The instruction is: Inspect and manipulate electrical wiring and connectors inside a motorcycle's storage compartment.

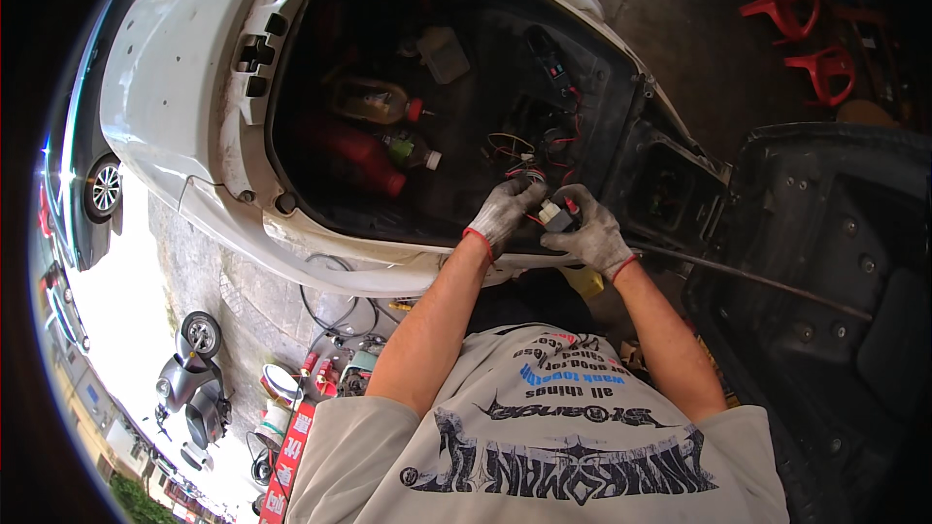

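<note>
Both my hands wear pale, grimy work gloves with red cuffs and meet over the near edge of a white scooter's open underseat compartment (621, 150). My left hand (507, 212) is closed, its fingertips pinching a bundle of thin coloured wires (525, 163). Close beside it, my right hand (597, 235) grips a small grey box-shaped electrical part (557, 220) with a white plug (549, 210) at its top. A small red piece (572, 205) shows by the right fingertips; its kind is unclear. Farther in lies a black handheld meter (547, 60) with a red lead.
In the compartment lie a yellowish bottle (374, 100), a red bottle (361, 157) and a green-labelled bottle (408, 149). The raised black seat (825, 301) stands at right, a thin rod (757, 277) running to it. Red chairs (788, 8) stand beyond; a parked scooter (197, 393) is at left.
</note>
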Demonstrator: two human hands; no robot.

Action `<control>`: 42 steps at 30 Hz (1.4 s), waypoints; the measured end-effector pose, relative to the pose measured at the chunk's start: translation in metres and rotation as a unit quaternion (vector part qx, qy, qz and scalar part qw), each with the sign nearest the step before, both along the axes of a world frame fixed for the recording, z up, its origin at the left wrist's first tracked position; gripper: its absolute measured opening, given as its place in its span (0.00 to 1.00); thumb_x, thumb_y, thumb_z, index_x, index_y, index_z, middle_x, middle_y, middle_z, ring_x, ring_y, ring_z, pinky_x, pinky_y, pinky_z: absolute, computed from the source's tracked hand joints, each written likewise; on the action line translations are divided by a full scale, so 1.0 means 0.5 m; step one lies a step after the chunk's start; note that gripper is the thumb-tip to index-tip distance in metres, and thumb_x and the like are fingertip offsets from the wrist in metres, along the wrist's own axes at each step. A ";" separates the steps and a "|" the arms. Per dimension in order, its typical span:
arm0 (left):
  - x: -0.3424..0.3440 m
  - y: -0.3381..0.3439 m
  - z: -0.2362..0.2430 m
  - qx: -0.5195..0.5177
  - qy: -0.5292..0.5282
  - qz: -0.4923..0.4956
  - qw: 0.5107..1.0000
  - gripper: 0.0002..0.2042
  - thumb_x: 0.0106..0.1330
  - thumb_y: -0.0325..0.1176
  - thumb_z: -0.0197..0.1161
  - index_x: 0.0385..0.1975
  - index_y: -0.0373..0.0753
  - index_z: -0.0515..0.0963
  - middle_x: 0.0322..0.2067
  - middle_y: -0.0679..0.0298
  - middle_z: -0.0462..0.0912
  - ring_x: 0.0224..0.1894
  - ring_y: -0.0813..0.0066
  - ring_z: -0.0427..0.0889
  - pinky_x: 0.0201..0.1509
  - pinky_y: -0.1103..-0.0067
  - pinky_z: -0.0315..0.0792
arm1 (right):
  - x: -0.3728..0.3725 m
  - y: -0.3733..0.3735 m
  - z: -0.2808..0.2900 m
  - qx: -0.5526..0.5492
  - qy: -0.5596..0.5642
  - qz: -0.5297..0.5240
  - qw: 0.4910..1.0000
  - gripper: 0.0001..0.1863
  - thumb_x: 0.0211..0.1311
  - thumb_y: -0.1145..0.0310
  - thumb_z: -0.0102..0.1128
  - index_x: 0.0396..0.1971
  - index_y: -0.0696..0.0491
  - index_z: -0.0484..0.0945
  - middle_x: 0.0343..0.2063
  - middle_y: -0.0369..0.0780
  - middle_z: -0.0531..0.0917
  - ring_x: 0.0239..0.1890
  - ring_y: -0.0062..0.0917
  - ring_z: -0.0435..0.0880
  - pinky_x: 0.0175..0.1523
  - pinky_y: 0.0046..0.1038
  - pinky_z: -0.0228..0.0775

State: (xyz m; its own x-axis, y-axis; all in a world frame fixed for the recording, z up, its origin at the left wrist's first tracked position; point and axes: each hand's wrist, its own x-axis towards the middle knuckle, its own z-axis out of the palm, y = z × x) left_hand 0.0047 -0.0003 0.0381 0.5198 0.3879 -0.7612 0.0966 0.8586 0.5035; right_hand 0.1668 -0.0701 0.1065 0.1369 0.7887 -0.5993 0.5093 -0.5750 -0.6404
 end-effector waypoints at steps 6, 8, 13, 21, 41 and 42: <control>-0.002 0.002 -0.003 -0.018 -0.016 0.034 0.999 0.15 0.70 0.39 0.56 0.48 0.34 0.77 0.41 0.66 0.81 0.43 0.79 0.77 0.50 0.79 0.70 | -0.004 -0.013 -0.019 0.033 0.004 -0.013 0.999 0.36 0.35 0.63 0.78 0.49 0.48 0.72 0.45 0.40 0.80 0.51 0.33 0.79 0.56 0.32 0.71; -0.001 0.004 0.007 -0.007 -0.014 0.031 0.999 0.16 0.70 0.40 0.55 0.48 0.35 0.77 0.40 0.66 0.81 0.43 0.79 0.77 0.49 0.79 0.70 | -0.003 -0.016 -0.021 0.041 0.010 -0.017 0.999 0.36 0.35 0.63 0.79 0.49 0.48 0.72 0.45 0.40 0.80 0.51 0.33 0.79 0.56 0.32 0.70; -0.005 0.002 -0.003 0.001 -0.009 0.038 0.999 0.15 0.70 0.40 0.54 0.46 0.36 0.78 0.39 0.66 0.81 0.41 0.79 0.77 0.47 0.80 0.70 | -0.009 -0.012 -0.012 0.037 0.016 -0.036 0.999 0.36 0.34 0.63 0.79 0.49 0.48 0.72 0.44 0.39 0.80 0.51 0.32 0.79 0.55 0.32 0.71; 0.000 0.004 0.001 -0.035 -0.007 0.071 0.997 0.14 0.68 0.38 0.51 0.43 0.38 0.80 0.36 0.67 0.82 0.37 0.79 0.78 0.43 0.80 0.72 | -0.007 -0.022 -0.032 0.047 0.019 -0.055 0.997 0.35 0.34 0.64 0.79 0.48 0.49 0.73 0.42 0.36 0.78 0.48 0.27 0.77 0.55 0.29 0.69; 0.005 0.010 0.020 0.004 0.028 0.063 0.998 0.13 0.65 0.35 0.54 0.44 0.38 0.80 0.37 0.67 0.81 0.37 0.79 0.77 0.40 0.81 0.70 | 0.003 -0.028 -0.055 0.009 0.218 -0.200 0.955 0.26 0.46 0.71 0.72 0.48 0.51 0.74 0.37 0.35 0.79 0.39 0.18 0.78 0.46 0.24 0.73; 0.003 0.008 0.015 0.004 0.028 0.065 0.997 0.13 0.65 0.35 0.54 0.44 0.38 0.80 0.37 0.67 0.81 0.37 0.79 0.77 0.40 0.81 0.70 | -0.001 -0.021 -0.042 -0.012 0.273 -0.241 0.931 0.25 0.47 0.73 0.70 0.48 0.52 0.74 0.36 0.35 0.80 0.35 0.17 0.79 0.41 0.22 0.72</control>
